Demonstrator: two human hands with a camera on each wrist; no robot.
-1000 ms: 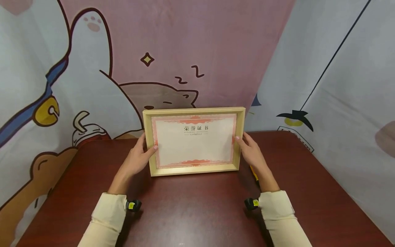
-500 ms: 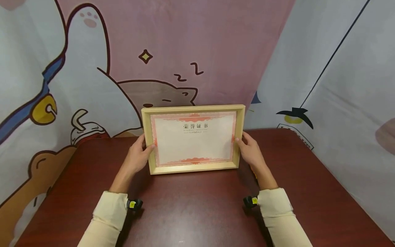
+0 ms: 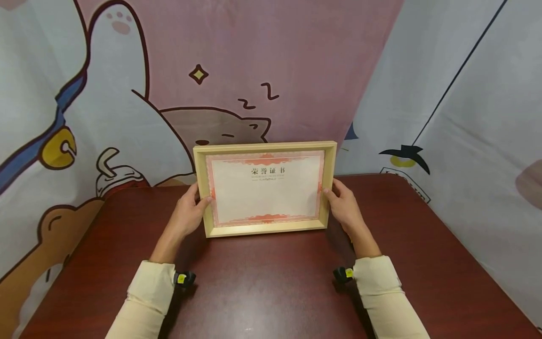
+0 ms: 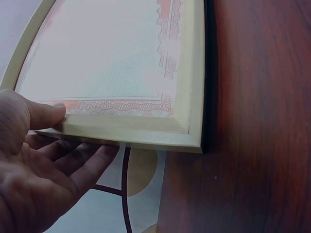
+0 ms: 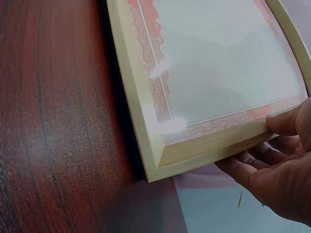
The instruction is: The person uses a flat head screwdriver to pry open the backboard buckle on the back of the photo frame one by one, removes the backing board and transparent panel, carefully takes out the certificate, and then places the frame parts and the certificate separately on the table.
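A pale wooden picture frame (image 3: 267, 232) stands nearly upright toward the back of the table, its front facing me. Inside it is a certificate (image 3: 266, 200) with a pink-red border and dark Chinese characters near the top. My left hand (image 3: 185, 215) grips the frame's left side, thumb on the front and fingers behind. On the opposite side my right hand (image 3: 346, 207) holds it the same way. Both wrist views show the thumb over the frame's edge and the other fingers beneath or behind it. Glare covers part of the certificate in the wrist views.
The dark red-brown wooden table (image 3: 262, 282) spreads around the frame. Behind it hangs a cloth backdrop (image 3: 296, 70) with cartoon cats. A grey-white cloth (image 3: 478, 141) borders the table's right side. Dark straps with yellow-green tags sit at both wrists.
The view has tipped down slightly, so the backdrop and frame sit a little higher in the picture. Both hands keep their hold. A yellow object by my right wrist is now mostly hidden.
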